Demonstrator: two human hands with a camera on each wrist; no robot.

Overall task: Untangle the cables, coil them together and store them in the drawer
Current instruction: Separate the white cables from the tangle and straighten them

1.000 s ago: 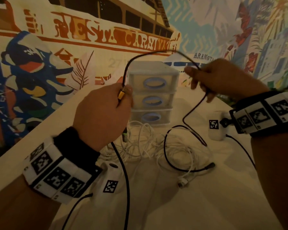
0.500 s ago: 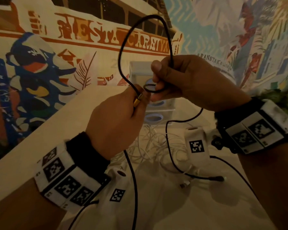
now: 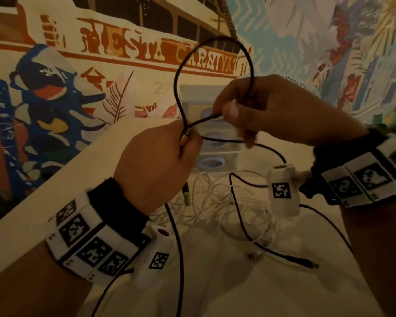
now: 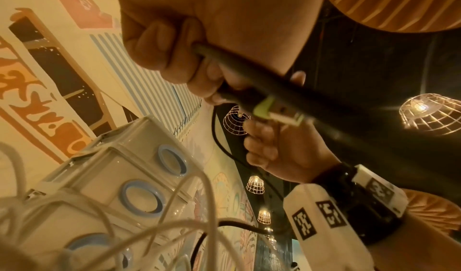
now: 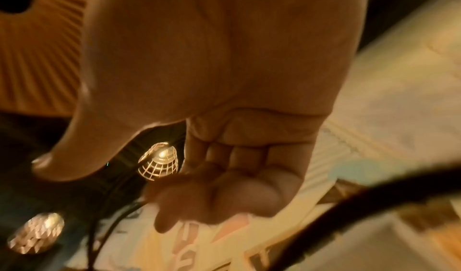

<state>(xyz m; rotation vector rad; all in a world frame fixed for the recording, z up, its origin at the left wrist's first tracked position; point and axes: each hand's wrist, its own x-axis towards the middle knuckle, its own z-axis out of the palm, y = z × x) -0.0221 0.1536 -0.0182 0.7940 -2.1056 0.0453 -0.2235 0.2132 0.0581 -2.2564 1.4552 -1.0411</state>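
A black cable (image 3: 181, 65) arches in a loop above both hands. My left hand (image 3: 160, 161) grips its gold-collared end (image 3: 185, 138); in the left wrist view the fingers (image 4: 174, 58) curl round the black plug with a green tip (image 4: 272, 107). My right hand (image 3: 261, 110) pinches the cable where the loop closes, close to the left fist. The rest of the black cable (image 3: 245, 225) trails down to the table, its far plug (image 3: 306, 264) lying at the right. A tangle of white cables (image 3: 215, 202) lies below the hands. A small three-drawer unit (image 3: 215, 154) stands behind them, drawers shut.
The white table (image 3: 55, 191) meets a painted mural wall (image 3: 55, 88) at the left and back. Thin black wrist-camera leads (image 3: 178, 259) hang from both wrists over the table. Wire-cage lamps (image 4: 429, 111) hang overhead.
My right hand has swung left to meet the left hand, folding the black cable into a tall loop. Both hands have risen a little, and the loop now closes between them.
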